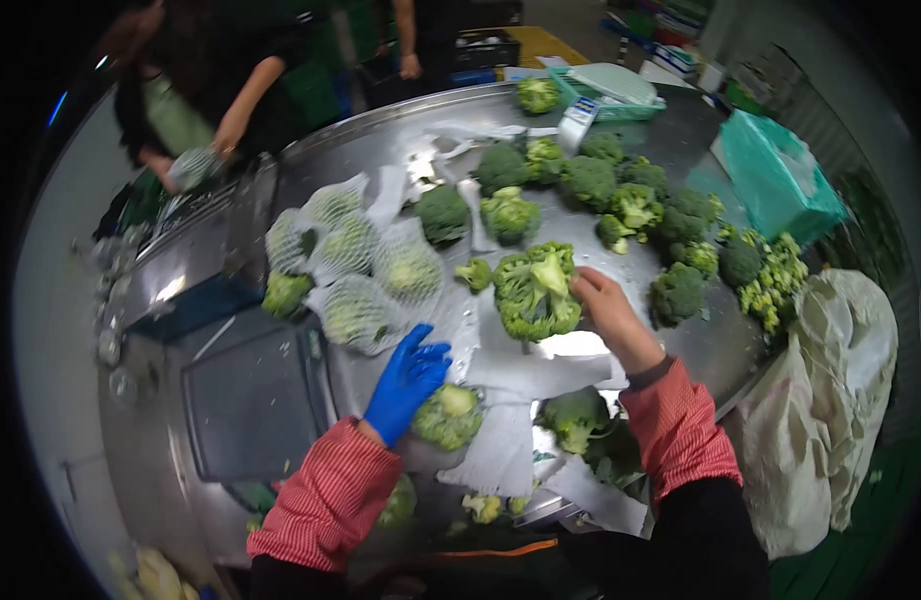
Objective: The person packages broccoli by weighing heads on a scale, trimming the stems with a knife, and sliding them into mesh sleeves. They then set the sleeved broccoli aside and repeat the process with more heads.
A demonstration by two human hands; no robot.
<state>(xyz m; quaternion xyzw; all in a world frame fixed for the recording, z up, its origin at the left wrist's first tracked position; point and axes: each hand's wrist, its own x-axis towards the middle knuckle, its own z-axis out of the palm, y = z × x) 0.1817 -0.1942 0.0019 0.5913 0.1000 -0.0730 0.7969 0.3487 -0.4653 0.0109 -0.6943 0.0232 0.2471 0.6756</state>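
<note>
My right hand (609, 312), bare, grips a broccoli head (533, 295) by its edge, with the cut stem facing up. It is over a white foam sheet (541, 370). My left hand (409, 385), in a blue glove, has its fingers stretched out and holds nothing. Just right of it lies another broccoli head (451, 416), stem side up. Beyond the glove, several broccoli heads in white foam nets (353, 248) sit together. A small broccoli floret (474, 274) lies left of the held head.
Loose broccoli heads (589, 182) crowd the back right of the metal table (381, 130). A green basket (631, 110) stands behind them, a teal bag (771, 180) at right. A white sack (831, 400) hangs at the right edge. A dark tray (251, 400) is at left. Another person's hand (231, 130) holds a netted item.
</note>
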